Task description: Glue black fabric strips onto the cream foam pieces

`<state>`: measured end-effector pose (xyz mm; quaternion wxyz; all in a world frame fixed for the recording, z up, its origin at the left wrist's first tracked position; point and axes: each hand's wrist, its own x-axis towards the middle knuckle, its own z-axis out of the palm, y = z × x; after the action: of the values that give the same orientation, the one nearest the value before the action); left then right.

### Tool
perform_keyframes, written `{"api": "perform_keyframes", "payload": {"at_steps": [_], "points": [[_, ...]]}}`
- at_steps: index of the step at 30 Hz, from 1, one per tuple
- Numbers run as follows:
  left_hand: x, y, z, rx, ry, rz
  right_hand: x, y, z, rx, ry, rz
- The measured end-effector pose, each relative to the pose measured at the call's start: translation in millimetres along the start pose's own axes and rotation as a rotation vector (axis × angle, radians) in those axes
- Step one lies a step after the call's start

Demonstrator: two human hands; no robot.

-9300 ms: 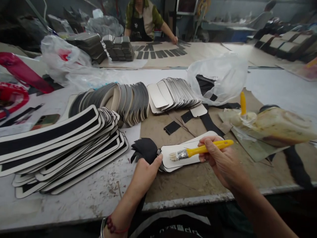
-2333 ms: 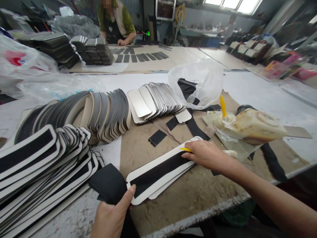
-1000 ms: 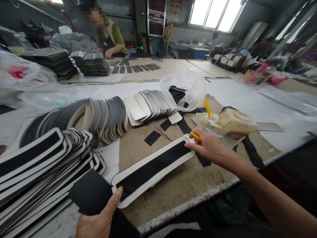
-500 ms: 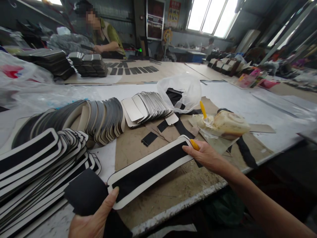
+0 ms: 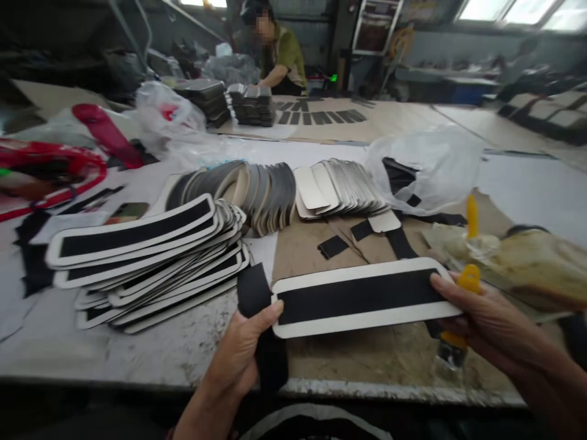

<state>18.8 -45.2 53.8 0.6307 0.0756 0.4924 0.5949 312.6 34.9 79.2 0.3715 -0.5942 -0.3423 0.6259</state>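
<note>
A long white panel with rounded corners and a black strip down its middle (image 5: 362, 296) is held up between both hands. My left hand (image 5: 245, 342) pinches its left end, thumb on top. Black strip material (image 5: 254, 290) also shows at that hand, sticking up behind it and hanging below. My right hand (image 5: 486, 311) grips the panel's right end. Tucked in the same hand is a yellow-handled tool (image 5: 468, 279), its dark, blurred end pointing down. To the left lies a pile of similar panels (image 5: 151, 269).
Behind stand rows of curved grey pieces (image 5: 268, 192) and white pieces (image 5: 343, 186), beside a plastic bag (image 5: 435, 162) with black pieces. A second yellow handle (image 5: 472, 217) rises near a yellowish glue-smeared container (image 5: 541, 263). A co-worker (image 5: 287, 55) stands across the table.
The view has swung left, bringing the whole panel pile into sight. The held panel is now more level, and the yellow tool shows more clearly. Both hands keep their grip.
</note>
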Motion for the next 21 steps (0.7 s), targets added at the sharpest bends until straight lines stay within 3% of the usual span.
{"api": "perform_keyframes", "payload": {"at_steps": [4,9,15,19,21], "points": [[5,-3,-3,0.053,-0.022,0.147,16,6,-7,-0.232,0.071,-0.018],[9,-4,-9,0.148,0.006,0.21,20,8,2,-0.418,0.063,-0.085],[11,8,-12,0.113,0.091,0.094,14,1,32,-0.447,-0.03,-0.161],[13,11,-16,0.051,0.114,0.043,18,-2,39,-0.497,-0.048,-0.126],[14,12,-18,-0.018,0.138,-0.024,19,-2,40,-0.413,-0.082,-0.09]]}}
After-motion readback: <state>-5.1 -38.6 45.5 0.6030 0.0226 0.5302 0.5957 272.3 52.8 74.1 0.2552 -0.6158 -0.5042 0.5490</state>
